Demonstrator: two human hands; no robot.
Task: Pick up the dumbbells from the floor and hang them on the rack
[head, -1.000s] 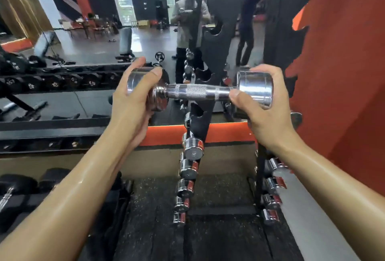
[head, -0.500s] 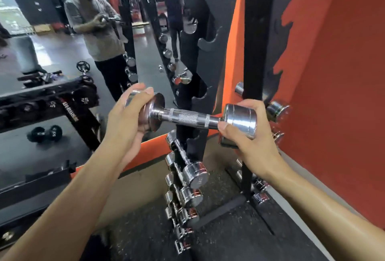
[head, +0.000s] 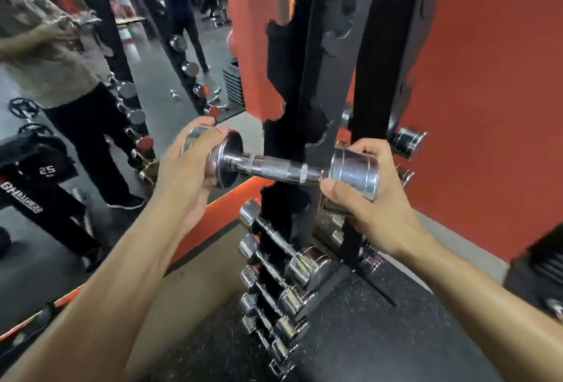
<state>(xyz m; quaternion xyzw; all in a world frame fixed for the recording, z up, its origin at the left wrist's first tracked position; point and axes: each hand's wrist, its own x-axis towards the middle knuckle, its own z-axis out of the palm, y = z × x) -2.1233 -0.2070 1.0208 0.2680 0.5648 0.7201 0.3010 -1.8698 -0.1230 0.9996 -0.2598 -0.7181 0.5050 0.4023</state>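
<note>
Dumbbell (head: 275, 170) held level, rack (head: 307, 83) behind

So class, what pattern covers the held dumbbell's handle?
Fine crosshatch knurling on the chrome dumbbell's handle; head view.

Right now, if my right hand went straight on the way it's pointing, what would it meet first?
Probably the rack, at its black notched upright just behind the dumbbell that your right hand grips. Depth is hard to judge from this view.

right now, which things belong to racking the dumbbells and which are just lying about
Job: chrome dumbbell, gripped at its ends by left hand and right hand; black rack; racked chrome dumbbells.
Lying about: mirror; black 2.5 dumbbell; orange wall.
</note>
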